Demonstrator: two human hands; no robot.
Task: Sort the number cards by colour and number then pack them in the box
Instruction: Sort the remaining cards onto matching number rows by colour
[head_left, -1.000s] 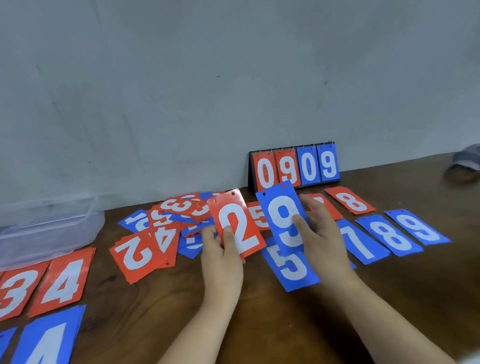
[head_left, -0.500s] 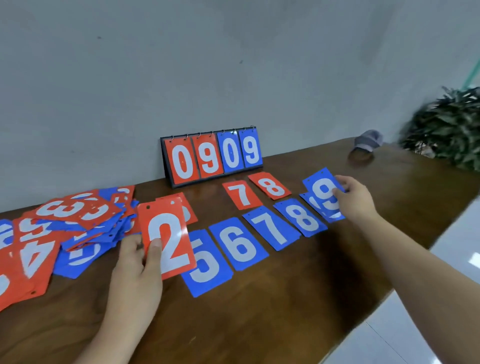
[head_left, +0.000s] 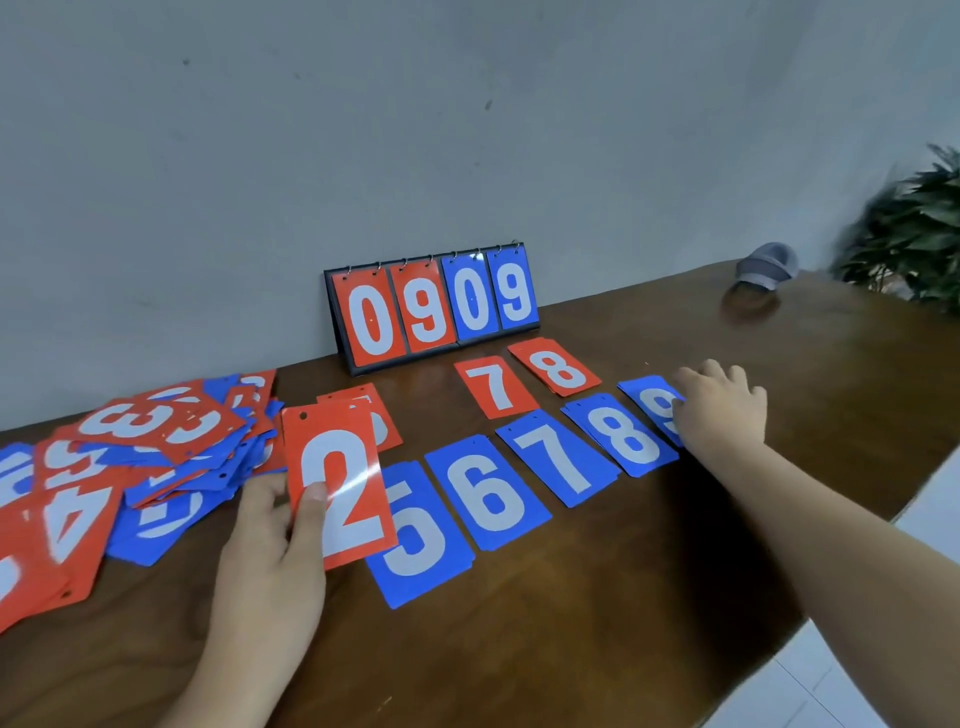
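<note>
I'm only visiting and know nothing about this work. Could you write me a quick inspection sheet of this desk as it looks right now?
Surface: glossy brown wooden table.
Job's things: blue 5, blue 6, blue 7, blue 8, blue 9 in a row; red 7 and red 8 behind; mixed heap at left; box not in view.
Clutter: flip scoreboard reading 0909; grey cap.
Hands: left hand pinches red 2 card; right hand rests on blue 9, grip hidden.
Cables: nothing seen.
Surroundings: grey wall; plant at right.
</note>
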